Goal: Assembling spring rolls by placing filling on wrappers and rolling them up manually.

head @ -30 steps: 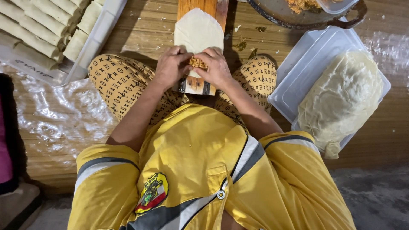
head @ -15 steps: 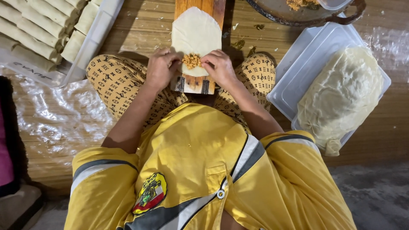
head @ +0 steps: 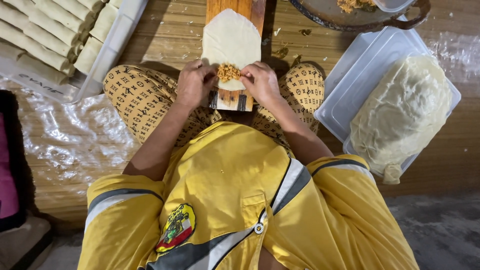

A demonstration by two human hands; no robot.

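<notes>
The wrapper (head: 231, 42) lies on the board (head: 235, 97), filling (head: 228, 72) near its lower edge. Left hand (head: 195, 84) and right hand (head: 260, 82) pinch that edge, fingers together on it. A hard pull may tear the thin wrapper and spill the filling.

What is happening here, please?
A person in a yellow shirt sits cross-legged over a narrow wooden board. A pale round wrapper lies on it, with a small heap of orange-brown filling at its near edge. The left hand and the right hand press in on that edge from both sides. Finished rolls fill a tray at the left; a stack of wrappers lies in a tray at the right.
</notes>
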